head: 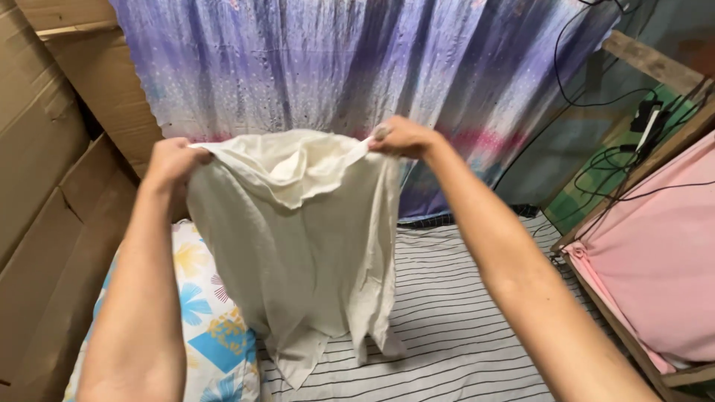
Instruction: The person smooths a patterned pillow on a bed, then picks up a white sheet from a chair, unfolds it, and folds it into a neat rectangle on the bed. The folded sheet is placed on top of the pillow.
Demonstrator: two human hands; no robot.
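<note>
Both hands [176, 160] [402, 137] pinch cream garment [298, 246] top edge, hem brushing striped sheet [462, 320].

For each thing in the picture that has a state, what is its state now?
Left hand: closed on one top corner of the garment.
Right hand: closed on the other top corner.
Cream garment: held up, hanging, creased, lower edge touching the bed.
Striped sheet: spread flat on the bed.
Purple curtain: hanging down behind.
Black cables: hanging loose, tangled.
</note>
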